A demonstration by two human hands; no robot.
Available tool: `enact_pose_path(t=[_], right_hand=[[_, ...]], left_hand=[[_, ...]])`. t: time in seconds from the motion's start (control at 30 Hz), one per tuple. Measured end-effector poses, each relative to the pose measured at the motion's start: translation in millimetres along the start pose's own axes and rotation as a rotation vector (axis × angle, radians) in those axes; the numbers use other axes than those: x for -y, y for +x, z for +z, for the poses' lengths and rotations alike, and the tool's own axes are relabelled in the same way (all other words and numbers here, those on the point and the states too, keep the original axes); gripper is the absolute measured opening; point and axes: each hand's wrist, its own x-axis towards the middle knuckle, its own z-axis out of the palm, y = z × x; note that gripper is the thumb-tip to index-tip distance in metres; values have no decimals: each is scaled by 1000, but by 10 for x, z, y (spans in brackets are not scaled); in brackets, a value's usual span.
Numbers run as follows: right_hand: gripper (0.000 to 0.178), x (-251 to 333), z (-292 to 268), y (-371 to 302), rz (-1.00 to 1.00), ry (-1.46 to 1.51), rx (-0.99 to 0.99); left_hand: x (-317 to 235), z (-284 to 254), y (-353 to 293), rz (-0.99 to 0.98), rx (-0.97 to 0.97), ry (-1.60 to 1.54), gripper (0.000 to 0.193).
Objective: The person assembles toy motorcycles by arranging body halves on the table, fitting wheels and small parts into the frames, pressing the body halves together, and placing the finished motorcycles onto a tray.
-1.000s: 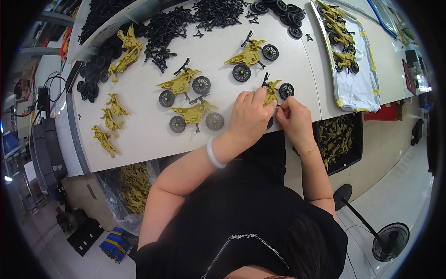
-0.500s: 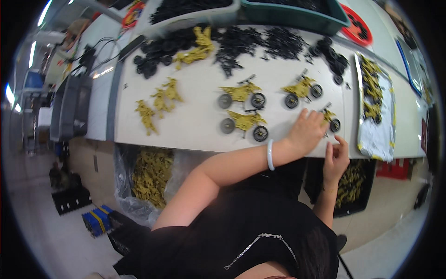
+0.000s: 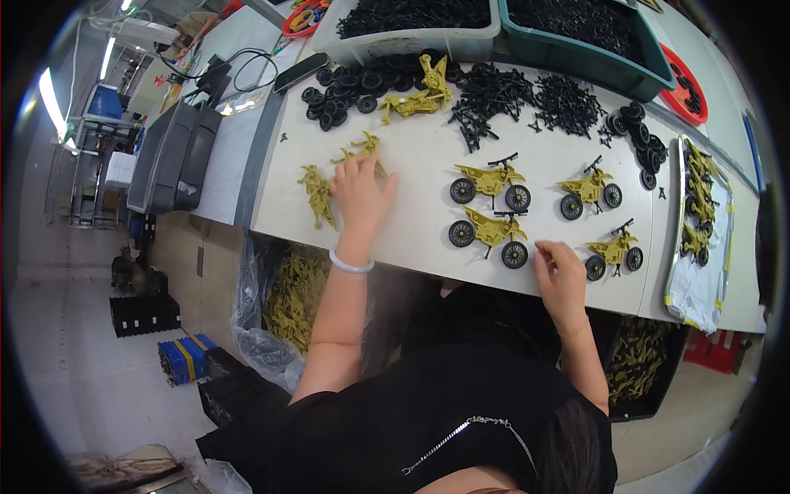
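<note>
My left hand point(image 3: 360, 198) reaches over olive-yellow toy motorcycle bodies point(image 3: 362, 146), its thumb apart from the fingers. The fingertips touch or hover just above a body; which of the two is hidden. Beside that hand lies another loose yellow body point(image 3: 317, 196). My right hand point(image 3: 564, 284) rests by the table's front edge, loosely curled, fingers apart and nothing in them. Left of it stands a wheeled toy motorcycle point(image 3: 487, 232); to its right is another motorcycle point(image 3: 613, 249). Farther back are two more, a left motorcycle point(image 3: 491, 181) and a right motorcycle point(image 3: 587, 191), all with black wheels and handlebars.
Black wheels point(image 3: 354, 86), yellow bodies point(image 3: 415, 100) and small black part piles point(image 3: 494, 95) line the back, before a white bin point(image 3: 411, 45) and a green bin point(image 3: 588, 62). A tray point(image 3: 695, 284) lies right. Boxes of yellow parts point(image 3: 298, 296) sit below.
My left hand has left the front-right motorcycle and swung far left to the loose bodies. My right hand stays near the front edge. The view has shifted, so the table sits farther right.
</note>
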Motion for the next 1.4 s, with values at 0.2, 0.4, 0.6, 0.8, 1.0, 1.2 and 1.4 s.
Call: enact_pose_path(t=[0.2,0.4,0.6,0.8,1.0,1.2,1.4], right_hand=[[14,-7,61,204,97,-24,77],[15,-21,102,325,76,-28,101],[10,-61,87,310,58,-51,122],[8,-97,-15,210,71,-81,84],[9,-188,8,164,-24,-39,-30],[11,-176,26,141,-8,-11,-18],[11,-151,-6,166,49,1,23]], left_hand=[[-56,64,-143,52,78,-106,36],[31,-184,-225,-144,60,-495,31],[168,-142,-387,-13,159,-311,32],[92,-170,-473,-53,288,-341,41],[-15,-162,-449,-71,317,-444,37],[-116,-62,-460,121,145,-220,45],[-43,-84,-457,-95,336,-449,46]])
